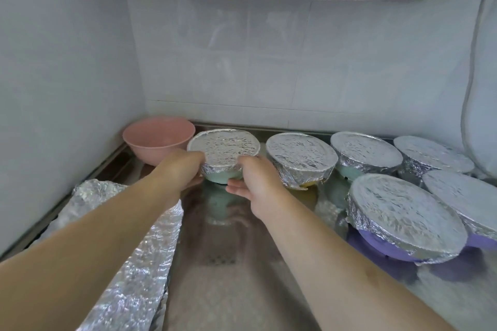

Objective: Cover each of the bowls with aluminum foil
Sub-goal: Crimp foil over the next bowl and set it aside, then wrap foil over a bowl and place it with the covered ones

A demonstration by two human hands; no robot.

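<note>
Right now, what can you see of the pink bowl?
The pink bowl is plain, matte and round, plastic by its look. It stands upright and uncovered, with no foil on it, in the back left corner of the steel counter, beside the wall. Neither hand touches it. Its inside is hidden from this angle.

a home kitchen: tiled wall (269, 67), steel counter (228, 263), foil-covered bowls (301, 153).

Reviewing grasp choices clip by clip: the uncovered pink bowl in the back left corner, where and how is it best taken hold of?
Probably by the rim of the pink bowl, pinched on its near right side, coming from above and in front. It stands upright and open, so the rim is free, while the walls close off its far and left sides. The foil-covered green bowl, held by the left hand and right hand, sits close beside it.
</note>
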